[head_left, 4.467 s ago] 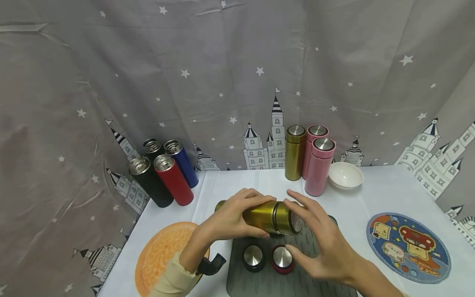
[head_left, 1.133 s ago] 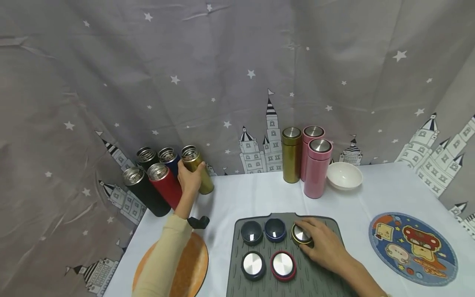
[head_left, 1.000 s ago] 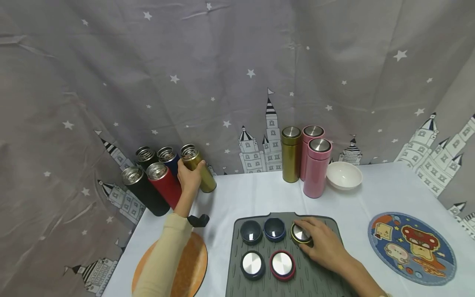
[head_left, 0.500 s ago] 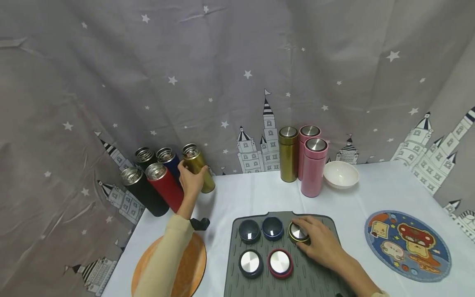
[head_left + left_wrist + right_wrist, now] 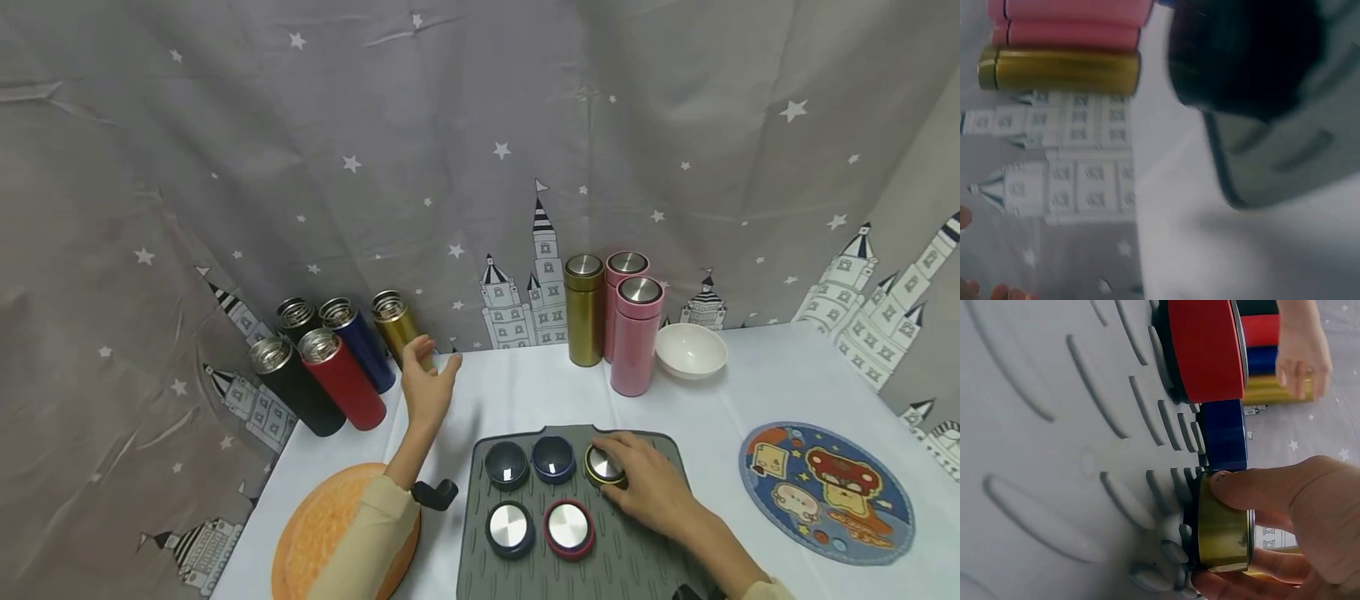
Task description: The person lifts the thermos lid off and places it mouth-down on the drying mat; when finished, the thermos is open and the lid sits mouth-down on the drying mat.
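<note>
Gold lid [image 5: 602, 467] at right end of back row on grey mat [image 5: 630, 554], and right hand [image 5: 648, 493] has it, thumb and fingers pinched round its sides! Blue-rimmed lid [image 5: 553, 460] just beside it, red-rimmed lid [image 5: 568, 529] nearer person. Over to left, left hand [image 5: 427, 393] free, fingers apart, in front of uncapped gold bottle [image 5: 393, 321]; whether fingertips brush it, cannot tell. That bottle stands beside blue bottle [image 5: 364, 346], red bottle [image 5: 347, 385] next along.
</note>
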`<state>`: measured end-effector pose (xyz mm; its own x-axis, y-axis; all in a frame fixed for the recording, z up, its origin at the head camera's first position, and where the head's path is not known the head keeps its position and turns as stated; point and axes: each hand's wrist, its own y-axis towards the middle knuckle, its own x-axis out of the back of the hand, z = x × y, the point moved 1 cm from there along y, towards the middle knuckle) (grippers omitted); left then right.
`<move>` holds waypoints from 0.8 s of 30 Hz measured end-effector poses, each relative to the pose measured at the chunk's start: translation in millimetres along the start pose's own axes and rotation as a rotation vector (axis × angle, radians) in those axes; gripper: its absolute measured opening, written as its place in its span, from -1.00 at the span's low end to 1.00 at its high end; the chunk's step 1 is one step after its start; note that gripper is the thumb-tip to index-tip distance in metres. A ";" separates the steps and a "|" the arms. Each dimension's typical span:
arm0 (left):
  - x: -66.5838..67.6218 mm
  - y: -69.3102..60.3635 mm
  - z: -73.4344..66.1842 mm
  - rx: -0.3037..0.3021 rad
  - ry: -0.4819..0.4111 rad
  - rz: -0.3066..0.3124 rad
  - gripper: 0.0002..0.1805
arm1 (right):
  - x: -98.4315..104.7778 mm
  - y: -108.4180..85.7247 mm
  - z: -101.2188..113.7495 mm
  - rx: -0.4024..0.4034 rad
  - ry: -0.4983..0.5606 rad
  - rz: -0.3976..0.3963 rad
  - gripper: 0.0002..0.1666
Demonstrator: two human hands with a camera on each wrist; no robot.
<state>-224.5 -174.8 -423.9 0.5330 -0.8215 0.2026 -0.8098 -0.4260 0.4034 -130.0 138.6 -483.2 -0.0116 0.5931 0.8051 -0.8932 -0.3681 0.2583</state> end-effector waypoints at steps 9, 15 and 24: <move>-52.3 12.8 -26.6 -0.006 0.046 0.366 -0.25 | 2.4 -8.1 -2.6 -0.001 -0.061 -0.075 -0.07; -94.1 19.9 -32.9 -0.004 0.078 0.507 -0.15 | 13.5 -26.9 -2.0 0.025 -0.081 -0.144 -0.06; -144.1 32.9 -39.5 -0.007 0.108 0.599 -0.08 | 19.8 -59.2 4.0 -0.054 -0.089 -0.100 -0.19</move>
<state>-318.2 -55.4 -404.6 0.0071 -0.8745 0.4850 -0.9751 0.1013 0.1971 -75.5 169.3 -480.4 0.1163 0.5579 0.8217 -0.9109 -0.2698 0.3121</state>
